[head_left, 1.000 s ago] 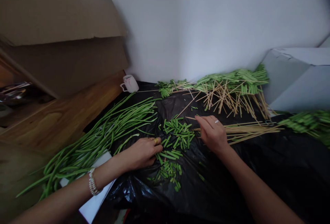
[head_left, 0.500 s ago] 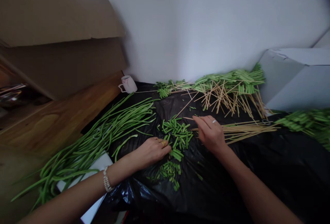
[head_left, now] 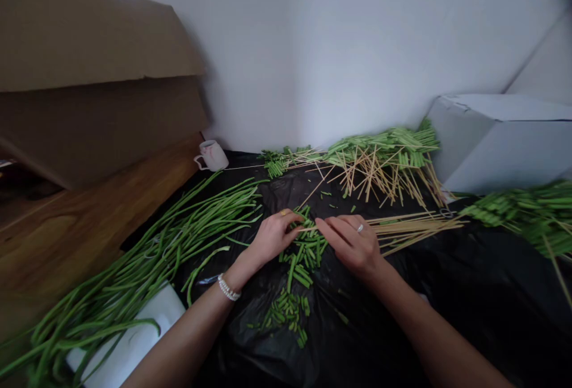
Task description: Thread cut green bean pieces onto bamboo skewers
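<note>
My right hand (head_left: pixel 351 245) pinches a thin bamboo skewer (head_left: pixel 308 228) whose tip points left, towards my left hand (head_left: pixel 274 236). The fingertips of my left hand rest at the edge of a heap of cut green bean pieces (head_left: pixel 304 254); whether they hold a piece is hidden. A smaller heap of cut pieces (head_left: pixel 286 312) lies nearer me. Long uncut yardlong beans (head_left: pixel 147 257) lie to the left. Loose bamboo skewers (head_left: pixel 413 227) lie beside my right hand. Beyond them is a tangled pile of skewered bean pieces (head_left: pixel 384 161).
A black plastic sheet (head_left: pixel 384 304) covers the work surface. More skewered beans (head_left: pixel 522 212) lie at the right, by a white box (head_left: pixel 496 143). A white mug (head_left: pixel 211 155) stands in the far corner. A wooden surface (head_left: pixel 75 227) and cardboard flap (head_left: pixel 89 48) are at left.
My left hand has moved right and forward, closer to my right hand, over the cut bean heap. The view has shifted slightly as my head turned.
</note>
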{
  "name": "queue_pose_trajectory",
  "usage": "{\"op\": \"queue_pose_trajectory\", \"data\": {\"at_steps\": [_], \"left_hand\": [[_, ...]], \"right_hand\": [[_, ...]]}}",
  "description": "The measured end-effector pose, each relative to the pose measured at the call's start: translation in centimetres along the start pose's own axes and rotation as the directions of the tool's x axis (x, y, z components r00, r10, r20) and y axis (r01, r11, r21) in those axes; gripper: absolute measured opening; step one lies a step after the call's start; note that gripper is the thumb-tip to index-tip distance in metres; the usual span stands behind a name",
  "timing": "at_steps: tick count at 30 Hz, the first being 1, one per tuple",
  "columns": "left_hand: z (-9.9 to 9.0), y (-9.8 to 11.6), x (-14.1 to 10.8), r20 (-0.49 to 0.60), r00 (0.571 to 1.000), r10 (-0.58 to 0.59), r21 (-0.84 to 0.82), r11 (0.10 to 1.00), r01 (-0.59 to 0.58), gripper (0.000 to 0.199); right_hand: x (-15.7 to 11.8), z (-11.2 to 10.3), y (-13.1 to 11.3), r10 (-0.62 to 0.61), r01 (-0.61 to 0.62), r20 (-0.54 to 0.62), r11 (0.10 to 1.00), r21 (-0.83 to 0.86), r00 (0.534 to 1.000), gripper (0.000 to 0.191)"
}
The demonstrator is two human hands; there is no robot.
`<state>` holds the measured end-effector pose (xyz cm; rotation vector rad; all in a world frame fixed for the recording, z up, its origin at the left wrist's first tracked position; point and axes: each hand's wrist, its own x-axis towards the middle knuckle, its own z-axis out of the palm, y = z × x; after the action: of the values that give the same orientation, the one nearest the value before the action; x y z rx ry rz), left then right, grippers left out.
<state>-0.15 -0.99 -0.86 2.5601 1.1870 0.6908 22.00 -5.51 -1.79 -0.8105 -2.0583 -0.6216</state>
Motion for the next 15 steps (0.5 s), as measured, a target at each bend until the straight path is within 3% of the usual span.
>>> {"op": "queue_pose_trajectory", "data": {"at_steps": [3,6,12,15], "left_hand": [[0.7,-0.5,-0.6,-0.15,0.984,-0.101,-0.12,0.989,0.083,0.023],[1.0,-0.5,-0.9,-0.21,0.967,-0.143,-0.184,0.977,0.105,0.025],[1.4,0.0,-1.1,-0.156,0.983,-0.092,-0.198,0.978,0.06,0.02],[2.0,-0.1,-1.4,-0.117,0.99,-0.073,-0.108,0.992,0.061,0.019]], "right_hand": [[0.2,-0.3,-0.1,0.023,-0.016,0.053,0.991,-0.131,0.998,0.042],[0.2,0.0,0.4,0.102,-0.072,0.128,0.973,-0.219,0.987,0.038],[-0.2,0.9,0.7,0.114,-0.065,0.186,0.966,-0.25,0.976,0.032],[-0.1,1.1,0.3,0.094,-0.043,0.202,0.969,-0.242,0.975,0.03]]}}
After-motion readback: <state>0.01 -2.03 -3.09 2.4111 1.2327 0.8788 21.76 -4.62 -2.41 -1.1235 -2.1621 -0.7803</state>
